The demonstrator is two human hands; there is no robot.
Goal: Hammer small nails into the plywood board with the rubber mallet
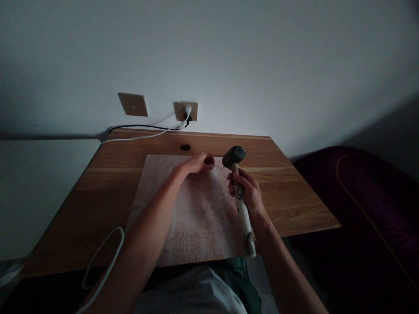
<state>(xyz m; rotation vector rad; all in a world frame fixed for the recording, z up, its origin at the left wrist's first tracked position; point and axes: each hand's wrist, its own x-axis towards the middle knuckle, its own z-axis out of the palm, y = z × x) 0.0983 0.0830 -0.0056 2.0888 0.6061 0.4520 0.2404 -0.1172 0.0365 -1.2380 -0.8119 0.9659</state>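
My right hand [246, 186] is wrapped round the pale, stained handle of a rubber mallet [242, 209]. Its black head points up and away from me, raised over the right side of a thin pale wooden board [196, 226]. Near the board's far edge, my left hand [200, 163] is closed in a pinch on a small, thin, nail-like piece [213, 166]; its exact kind is too small and dim to tell. A few tiny slender bits [194, 182] lie on the board below the left hand.
The board rests on a wooden table [288, 205] against a wall. At the back are a cable hole [185, 147] and a wall socket [186, 111] with white and black cables. A white cable [120, 248] loops beside my left forearm. Dark purple fabric [327, 187] lies right.
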